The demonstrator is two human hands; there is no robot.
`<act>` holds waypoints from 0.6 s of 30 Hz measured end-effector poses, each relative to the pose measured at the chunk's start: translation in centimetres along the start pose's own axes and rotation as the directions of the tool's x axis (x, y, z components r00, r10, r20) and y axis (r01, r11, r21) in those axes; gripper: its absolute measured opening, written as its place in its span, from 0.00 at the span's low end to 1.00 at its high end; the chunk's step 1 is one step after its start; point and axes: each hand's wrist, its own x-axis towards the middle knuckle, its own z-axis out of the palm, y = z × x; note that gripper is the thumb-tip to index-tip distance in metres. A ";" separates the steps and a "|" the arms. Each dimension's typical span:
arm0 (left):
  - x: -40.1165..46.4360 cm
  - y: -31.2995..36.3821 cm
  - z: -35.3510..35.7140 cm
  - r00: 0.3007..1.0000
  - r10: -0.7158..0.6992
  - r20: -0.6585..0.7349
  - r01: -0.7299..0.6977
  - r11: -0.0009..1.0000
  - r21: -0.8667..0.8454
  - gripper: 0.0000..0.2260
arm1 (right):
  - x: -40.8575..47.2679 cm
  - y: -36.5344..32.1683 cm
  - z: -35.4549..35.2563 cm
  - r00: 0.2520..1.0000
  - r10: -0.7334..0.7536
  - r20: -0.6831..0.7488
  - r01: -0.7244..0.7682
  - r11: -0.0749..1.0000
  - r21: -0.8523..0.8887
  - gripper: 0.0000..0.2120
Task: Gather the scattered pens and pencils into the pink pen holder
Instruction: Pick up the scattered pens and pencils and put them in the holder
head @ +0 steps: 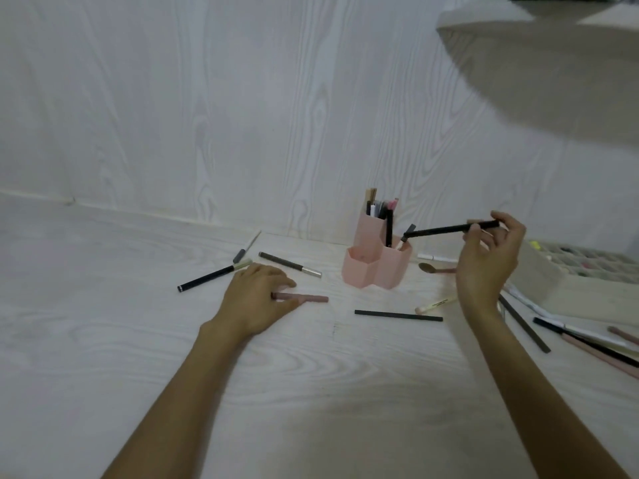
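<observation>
- Feeding a black pen (453, 229) toward the pink pen holder (377, 261) is the step in hand: the right hand (487, 267) pinches its far end between thumb and fingertips, the other fingers loosely spread, and the pen lies almost level with its tip just above the holder's right compartment.
- Next, I judge, the pen must tilt upright so the tip drops into that compartment before the pinch lets go.
- Palm down on the table (311, 392), the left hand (256, 299) has its fingers curled over one end of a brownish-pink pen (307, 298); whether they grip it I cannot tell.
- The holder stands near the back wall, a cluster of three hexagonal cups: the tall rear one is packed, the low front-left one looks empty.
- Several pens lie scattered on both sides of it.
</observation>
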 end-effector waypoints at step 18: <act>-0.6 -2.5 -3.3 0.909 -0.401 0.114 0.416 0.887 -0.199 0.13 | 1.0 1.7 5.1 0.849 -0.139 0.510 0.469 0.644 -0.605 0.11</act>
